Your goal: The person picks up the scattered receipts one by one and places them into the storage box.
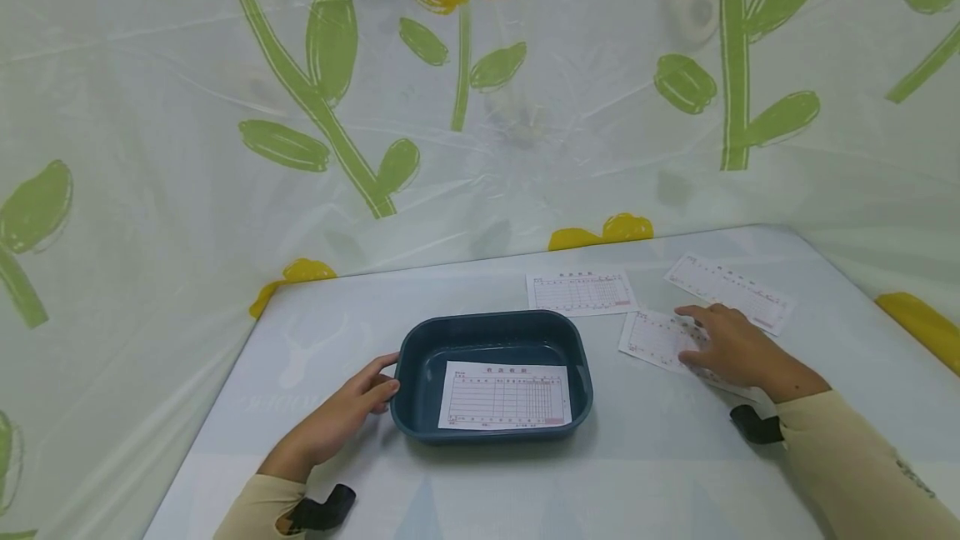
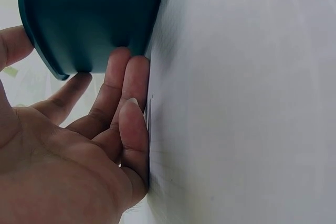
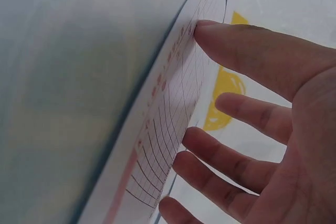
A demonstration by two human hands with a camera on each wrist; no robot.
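A dark teal plastic tub (image 1: 491, 438) stands on the table with a printed form slip (image 1: 504, 396) lying in it. My left hand (image 1: 341, 419) is at the tub's left side; in the left wrist view its fingertips (image 2: 119, 59) touch the tub's outer wall (image 2: 89, 19). On the right, my right hand (image 1: 731, 348) is spread over another printed slip (image 1: 652, 338), partly covering it. In the right wrist view the thumb touches this slip's face (image 3: 163, 129), and several fingertips lie at its edge without curling round it.
Behind the tub lies a slip (image 1: 581, 292) whose corner is close to the one under my right hand. A further slip (image 1: 723, 286) lies at an angle at the back right. The white table (image 1: 315, 315) meets a flower-print plastic curtain (image 1: 570, 148) at the back.
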